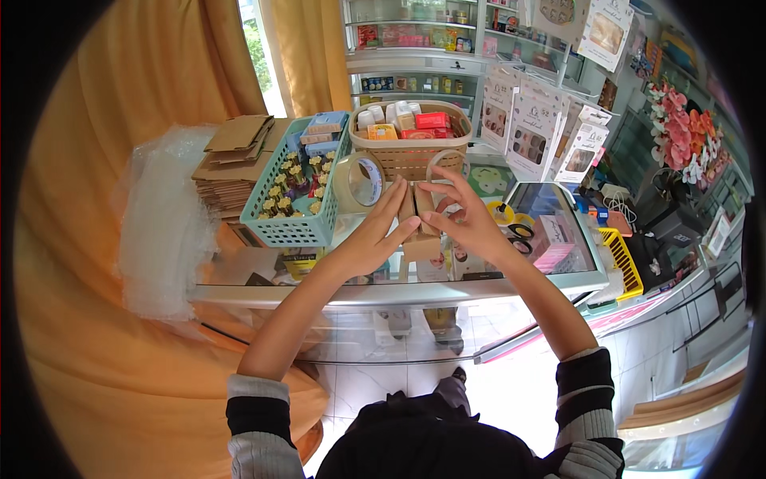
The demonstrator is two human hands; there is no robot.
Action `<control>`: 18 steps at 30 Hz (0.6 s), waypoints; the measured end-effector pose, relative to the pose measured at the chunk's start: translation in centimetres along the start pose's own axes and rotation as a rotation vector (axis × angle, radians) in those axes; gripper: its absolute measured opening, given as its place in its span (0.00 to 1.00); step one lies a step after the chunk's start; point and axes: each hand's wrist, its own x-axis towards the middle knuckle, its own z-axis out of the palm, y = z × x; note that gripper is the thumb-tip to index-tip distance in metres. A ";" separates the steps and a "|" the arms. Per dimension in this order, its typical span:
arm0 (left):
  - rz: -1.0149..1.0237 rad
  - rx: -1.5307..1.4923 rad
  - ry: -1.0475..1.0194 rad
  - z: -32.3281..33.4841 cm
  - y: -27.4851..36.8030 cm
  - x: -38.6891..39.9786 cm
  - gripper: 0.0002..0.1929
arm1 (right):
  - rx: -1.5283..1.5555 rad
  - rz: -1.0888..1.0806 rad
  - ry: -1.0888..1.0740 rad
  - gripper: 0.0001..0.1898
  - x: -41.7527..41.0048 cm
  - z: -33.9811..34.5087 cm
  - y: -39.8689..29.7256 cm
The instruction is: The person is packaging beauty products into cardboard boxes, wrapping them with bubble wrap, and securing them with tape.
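A small brown cardboard box (421,246) with its flaps raised stands on the glass display counter. Flat along the box's left side, my left hand (377,235) presses with its fingers straight. My right hand (464,217) touches the right flap with thumb and fingertips, the other fingers spread. Whatever is inside the box cannot be made out. Just left of the box, a wide roll of clear tape (366,182) stands on edge. Behind it is a beige basket (413,143) with white bottles and small red and orange boxes. A teal basket (287,232) holds gold-capped bottles and blue boxes.
Folded cardboard boxes (230,158) are stacked at the left, beside bubble wrap (161,227). A rack of press-on nail packs (532,129) stands at the right, near black scissors (520,238). The counter's metal front edge (389,294) runs below my forearms. An orange curtain (108,239) hangs left.
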 end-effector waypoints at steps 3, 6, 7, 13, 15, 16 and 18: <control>0.043 -0.005 0.006 0.3 -0.4 0.5 0.40 | 0.009 0.002 -0.009 0.35 -0.4 -0.1 0.9; 0.073 -0.072 0.019 0.8 -1.1 0.8 0.40 | 0.053 0.020 -0.025 0.35 -0.4 0.0 1.2; 0.068 -0.075 0.018 0.8 -1.3 0.8 0.40 | 0.046 0.018 -0.036 0.35 -0.3 0.0 0.9; 0.042 -0.124 0.014 0.8 -1.3 0.8 0.36 | 0.096 0.017 -0.071 0.36 0.1 -0.4 1.3; 0.066 -0.132 0.019 0.8 -1.4 0.9 0.35 | 0.131 0.020 -0.082 0.36 0.3 -0.4 1.5; 0.062 -0.135 0.019 0.7 -1.4 0.9 0.35 | 0.162 0.036 -0.087 0.36 0.3 -0.4 1.6; 0.063 -0.148 0.022 0.7 -1.5 0.9 0.35 | 0.195 0.054 -0.093 0.37 0.4 -0.5 1.7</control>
